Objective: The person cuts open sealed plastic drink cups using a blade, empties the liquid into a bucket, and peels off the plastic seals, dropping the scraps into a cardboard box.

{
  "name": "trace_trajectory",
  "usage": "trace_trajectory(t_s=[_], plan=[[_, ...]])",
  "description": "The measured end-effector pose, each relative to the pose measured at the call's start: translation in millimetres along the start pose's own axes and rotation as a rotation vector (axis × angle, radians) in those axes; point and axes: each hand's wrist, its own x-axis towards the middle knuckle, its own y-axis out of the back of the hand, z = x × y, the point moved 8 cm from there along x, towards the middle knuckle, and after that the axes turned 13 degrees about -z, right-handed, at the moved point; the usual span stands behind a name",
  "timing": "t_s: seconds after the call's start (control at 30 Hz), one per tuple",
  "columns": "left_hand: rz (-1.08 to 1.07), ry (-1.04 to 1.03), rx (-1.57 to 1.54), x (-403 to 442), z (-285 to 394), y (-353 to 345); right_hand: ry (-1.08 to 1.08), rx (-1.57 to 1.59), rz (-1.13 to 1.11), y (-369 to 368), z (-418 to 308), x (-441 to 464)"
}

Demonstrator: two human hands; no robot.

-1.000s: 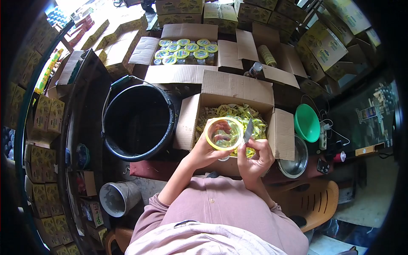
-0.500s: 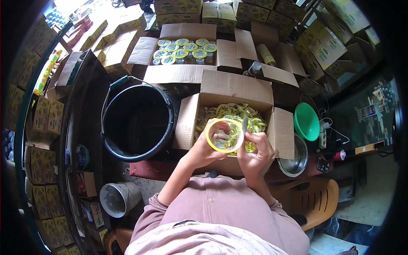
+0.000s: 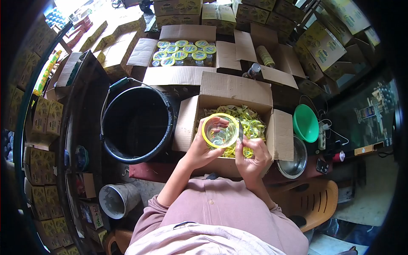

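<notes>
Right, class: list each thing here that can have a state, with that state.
Yellow-rimmed cup: open, in left hand
Blade: in right hand, beside cup
Strips carton: open, strips inside
Tub carton: open, lidded tubs inside
Stack carton: open, stack inside
Black bucket: uncovered
Green bowl: uncovered

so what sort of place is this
Probably a small packing workshop or storeroom: there are stacked printed cartons, an open box of yellow-topped tubs, and a clear yellow-rimmed cup in the left hand.
</notes>
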Motion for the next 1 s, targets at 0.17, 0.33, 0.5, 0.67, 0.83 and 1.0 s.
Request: trace_trajectory(t_s=[0.17,0.33,0.5,0.67,0.83,1.0], plan=[[-0.017,0.03,0.079,-1.0,1.3,-3.4,0.015,-0.081,0.043,-2.4,-0.5,-2.8],[-0.068,0.026,0.247,0.0,10.8,-5.3,-0.003,0.067,-0.006,-1.9,8.7,5.8],[-0.077,0.01,0.239,-1.8,9.7,-1.3,0.03,0.088,-0.04,-1.8,11.8,7.2],[-0.116,0.049,0.29,-1.1,11.4,-2.1,0.035,0.1,-0.03,-0.9,11.7,6.9],[-0.133,0.037,0.318,-1.4,14.8,-6.8,0.001,0.061,-0.043,0.3,8.4,9.5],[-0.105,0.023,0.281,-0.5,14.2,-4.4,0.022,0.143,-0.077,-1.5,14.4,12.5]])
